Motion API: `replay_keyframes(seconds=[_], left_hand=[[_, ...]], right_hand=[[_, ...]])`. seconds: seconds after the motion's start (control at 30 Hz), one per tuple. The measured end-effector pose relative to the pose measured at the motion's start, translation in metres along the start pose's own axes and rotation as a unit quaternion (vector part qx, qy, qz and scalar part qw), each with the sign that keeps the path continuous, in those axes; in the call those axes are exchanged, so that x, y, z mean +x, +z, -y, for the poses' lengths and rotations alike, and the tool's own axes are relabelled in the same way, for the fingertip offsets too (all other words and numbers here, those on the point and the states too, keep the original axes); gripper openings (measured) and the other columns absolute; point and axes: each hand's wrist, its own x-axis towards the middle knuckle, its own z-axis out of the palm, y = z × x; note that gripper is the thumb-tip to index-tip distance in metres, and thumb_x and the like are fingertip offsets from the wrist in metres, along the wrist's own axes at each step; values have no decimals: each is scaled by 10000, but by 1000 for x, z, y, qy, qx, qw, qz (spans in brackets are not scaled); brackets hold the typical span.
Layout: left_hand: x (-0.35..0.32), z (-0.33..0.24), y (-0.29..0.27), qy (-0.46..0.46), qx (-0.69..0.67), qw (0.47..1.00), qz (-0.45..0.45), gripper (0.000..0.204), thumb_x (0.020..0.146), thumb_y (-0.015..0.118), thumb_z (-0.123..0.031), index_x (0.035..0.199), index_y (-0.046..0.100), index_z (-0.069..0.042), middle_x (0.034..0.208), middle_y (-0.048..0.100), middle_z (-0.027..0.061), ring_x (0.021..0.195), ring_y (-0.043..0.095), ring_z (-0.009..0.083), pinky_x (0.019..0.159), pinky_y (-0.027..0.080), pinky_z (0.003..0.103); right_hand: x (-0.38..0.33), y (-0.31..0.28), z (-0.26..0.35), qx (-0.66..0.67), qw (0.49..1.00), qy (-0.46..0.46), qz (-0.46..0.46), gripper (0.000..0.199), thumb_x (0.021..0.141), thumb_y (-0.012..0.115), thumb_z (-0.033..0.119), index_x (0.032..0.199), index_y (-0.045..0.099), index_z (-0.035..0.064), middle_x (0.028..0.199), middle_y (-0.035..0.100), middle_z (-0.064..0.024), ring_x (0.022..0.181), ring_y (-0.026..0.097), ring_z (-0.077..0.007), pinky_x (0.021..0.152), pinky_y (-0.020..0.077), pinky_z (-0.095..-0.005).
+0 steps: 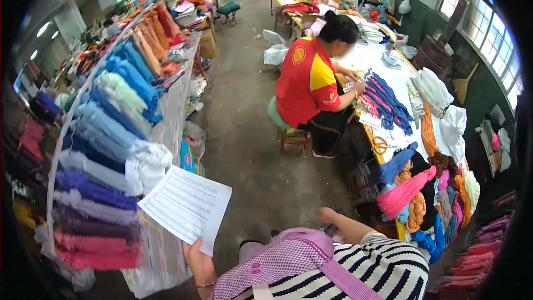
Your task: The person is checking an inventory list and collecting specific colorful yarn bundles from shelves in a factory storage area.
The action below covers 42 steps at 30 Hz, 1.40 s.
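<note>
My left hand is closed on the lower edge of a white sheet of paper covered in rows of small print. The sheet is held out before a long rack of hanging yarn skeins. Its far corner overlaps a white bundle on the rack. A thin bracelet circles my left wrist. My right hand hangs in front of my body over the aisle, the arm bent. Its fingers are too small and blurred to make out, and no object shows in it.
Skeins sorted by colour line the left side. At right, a seated person in a red and yellow shirt handles blue and pink yarn on a white table. Orange scissors lie near a colourful yarn heap. Bare floor runs between.
</note>
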Motion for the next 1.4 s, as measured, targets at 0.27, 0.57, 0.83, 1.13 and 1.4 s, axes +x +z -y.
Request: replay_keyframes(seconds=[0.27,0.57,0.83,1.13,1.4], left_hand=[[206,2,47,-116,-132,984,-11,482,802,431,55,1284,413,63,1274,478,183,1186,467,302,1016,365,397],[452,-46,148,-149,-78,978,120,434,829,452,18,1260,440,64,1256,504,142,1154,489,268,1003,370,380],[658,-35,294,-163,-90,973,132,440,813,428,68,1252,438,46,1202,530,156,1085,538,284,937,427,394],[842,-48,378,-151,-136,975,89,445,804,457,101,1246,439,57,1241,526,160,1138,517,276,990,399,388],[1063,29,427,20,156,957,242,393,800,492,38,1192,481,64,1192,543,151,1056,543,256,936,418,356]], right_hand=[[180,-240,52,356,912,-1,-204,314,811,597,326,1001,642,79,938,660,-159,881,627,-318,764,492,-390],[232,-338,1,99,977,136,130,324,820,571,325,1048,636,104,962,654,-165,892,621,-340,756,493,-411],[344,-497,-47,339,916,113,-184,293,830,584,288,1037,629,86,955,660,-149,900,622,-330,795,483,-411],[487,-828,-92,414,861,-76,-285,197,845,605,167,1006,629,56,859,651,-121,779,626,-265,694,492,-342],[646,-1022,-91,353,807,-430,-200,157,841,624,112,978,630,34,841,633,-106,777,598,-245,693,467,-326]])
